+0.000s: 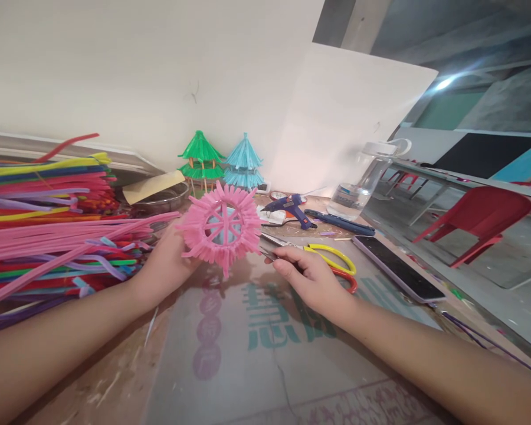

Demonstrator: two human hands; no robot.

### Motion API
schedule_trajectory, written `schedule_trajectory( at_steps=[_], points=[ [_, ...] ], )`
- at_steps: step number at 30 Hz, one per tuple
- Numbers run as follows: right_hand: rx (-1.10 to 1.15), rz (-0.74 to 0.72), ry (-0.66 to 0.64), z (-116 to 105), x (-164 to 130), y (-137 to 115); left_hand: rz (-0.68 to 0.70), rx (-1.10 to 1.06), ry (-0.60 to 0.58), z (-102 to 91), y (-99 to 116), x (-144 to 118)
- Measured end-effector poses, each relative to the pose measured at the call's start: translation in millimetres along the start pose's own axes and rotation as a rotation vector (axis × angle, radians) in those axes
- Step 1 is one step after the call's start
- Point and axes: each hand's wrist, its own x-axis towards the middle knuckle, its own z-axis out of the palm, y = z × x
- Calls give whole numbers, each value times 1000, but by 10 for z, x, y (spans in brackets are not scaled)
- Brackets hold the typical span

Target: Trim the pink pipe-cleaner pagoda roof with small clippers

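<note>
My left hand is closed on the lower left edge of a pink pipe-cleaner wheel. The wheel has a fringed rim and crossing spokes, and it hides most of my fingertips. To its right, my right hand is curled around the middle of a pair of scissors. Their yellow and red handles stick out beyond my knuckles, and the metal blades point left toward the wheel. Part of the scissors is hidden under my hand.
Pipe-cleaner bundles crowd the left. Green and blue pagodas stand behind, near a bowl. A glue gun, blue-handled tool, clear bottle and phone lie or stand right. A red chair is beyond.
</note>
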Motion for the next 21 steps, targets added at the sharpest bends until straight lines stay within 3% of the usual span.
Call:
schedule_trajectory(
  at_steps=[21],
  points=[
    [41,25,-25,3,7,1,93,24,20,5,-33,-9]
  ],
)
